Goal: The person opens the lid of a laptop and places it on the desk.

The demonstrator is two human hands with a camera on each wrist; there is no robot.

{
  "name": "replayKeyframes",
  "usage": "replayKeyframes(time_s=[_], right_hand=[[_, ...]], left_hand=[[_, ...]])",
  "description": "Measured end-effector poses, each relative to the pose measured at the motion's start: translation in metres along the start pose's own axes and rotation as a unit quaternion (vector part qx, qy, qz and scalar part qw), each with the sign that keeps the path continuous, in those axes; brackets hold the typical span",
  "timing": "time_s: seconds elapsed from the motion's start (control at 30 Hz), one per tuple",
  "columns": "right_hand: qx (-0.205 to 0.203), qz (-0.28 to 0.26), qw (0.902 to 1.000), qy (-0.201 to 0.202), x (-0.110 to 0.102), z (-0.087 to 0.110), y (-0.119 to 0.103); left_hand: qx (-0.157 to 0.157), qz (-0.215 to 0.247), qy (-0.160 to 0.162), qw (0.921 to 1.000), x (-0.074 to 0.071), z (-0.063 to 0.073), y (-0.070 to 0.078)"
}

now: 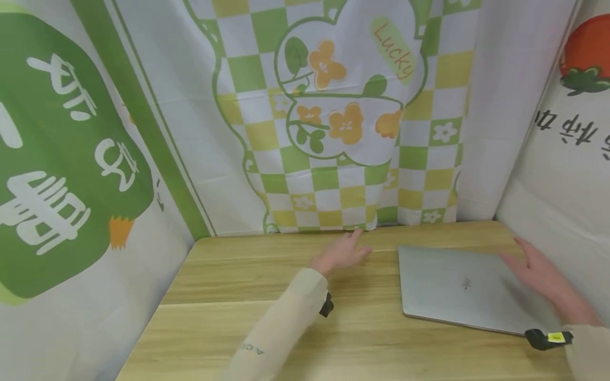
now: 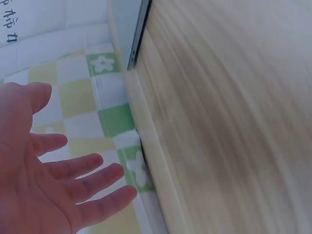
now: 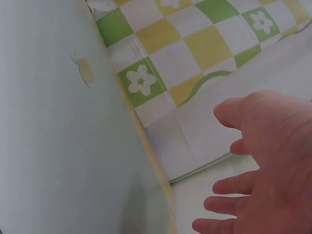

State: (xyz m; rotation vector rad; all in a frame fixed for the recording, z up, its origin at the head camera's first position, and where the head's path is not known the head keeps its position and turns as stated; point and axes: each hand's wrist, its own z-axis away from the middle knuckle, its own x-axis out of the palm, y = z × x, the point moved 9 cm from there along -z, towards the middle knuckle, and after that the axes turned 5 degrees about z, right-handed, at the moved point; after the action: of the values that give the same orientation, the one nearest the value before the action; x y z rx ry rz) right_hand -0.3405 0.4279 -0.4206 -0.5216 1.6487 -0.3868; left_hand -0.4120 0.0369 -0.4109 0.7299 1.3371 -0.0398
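A closed silver laptop [image 1: 443, 286] lies flat on the right part of the wooden table [image 1: 229, 286]. Over its right side hovers my right hand [image 1: 538, 270], fingers spread and holding nothing; a soft shadow falls on the lid. In the right wrist view that hand [image 3: 273, 161] shows with its fingers apart, the laptop lid [image 3: 53, 136] to its left. My left hand [image 1: 340, 253] is held out left of the laptop, toward the table's back edge, with nothing in it. The left wrist view shows this hand [image 2: 44, 170] with loosely extended fingers and a corner of the laptop [image 2: 127, 29] beyond.
A checkered green and yellow curtain [image 1: 305, 180] hangs behind the table's back edge. Printed fabric walls stand on the left [image 1: 71, 159] and right [image 1: 567, 190]. Both sleeves are pale, and a small black device [image 1: 548, 338] sits at the right wrist.
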Motion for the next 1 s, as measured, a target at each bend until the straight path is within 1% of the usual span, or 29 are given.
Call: replayKeyframes(time_s=[0.1, 0.2, 0.27, 0.4, 0.57, 0.7, 0.8, 0.93, 1.0], right_hand=[[0.009, 0.007, 0.9999, -0.007, 0.000, 0.001, 0.007], [0.026, 0.018, 0.9993, -0.019, 0.000, 0.001, 0.016], [0.035, 0.026, 0.9987, -0.028, 0.001, 0.002, 0.021], [0.031, 0.051, 0.9975, -0.036, 0.006, 0.005, 0.029], [0.030, 0.075, 0.9958, -0.042, 0.012, 0.011, 0.037], [0.046, 0.071, 0.9949, -0.055, 0.013, 0.014, 0.044], [0.059, 0.076, 0.9932, -0.065, 0.013, 0.015, 0.048], [0.073, 0.090, 0.9904, -0.075, 0.015, 0.016, 0.050], [0.082, 0.093, 0.9890, -0.080, 0.014, 0.016, 0.051]], left_hand=[[0.009, 0.019, 0.005, 0.9998, 0.006, -0.004, 0.007], [0.016, 0.049, 0.011, 0.9986, 0.013, -0.006, 0.014], [0.013, 0.066, 0.018, 0.9975, 0.016, -0.008, 0.016], [-0.002, 0.088, 0.023, 0.9959, 0.023, -0.010, 0.019], [-0.023, 0.103, 0.006, 0.9944, 0.035, -0.012, 0.027], [-0.039, 0.114, -0.003, 0.9927, 0.043, -0.011, 0.035], [-0.052, 0.125, -0.005, 0.9907, 0.048, -0.011, 0.038], [-0.072, 0.146, -0.009, 0.9866, 0.058, -0.011, 0.038], [-0.084, 0.166, -0.015, 0.9824, 0.064, -0.013, 0.036]])
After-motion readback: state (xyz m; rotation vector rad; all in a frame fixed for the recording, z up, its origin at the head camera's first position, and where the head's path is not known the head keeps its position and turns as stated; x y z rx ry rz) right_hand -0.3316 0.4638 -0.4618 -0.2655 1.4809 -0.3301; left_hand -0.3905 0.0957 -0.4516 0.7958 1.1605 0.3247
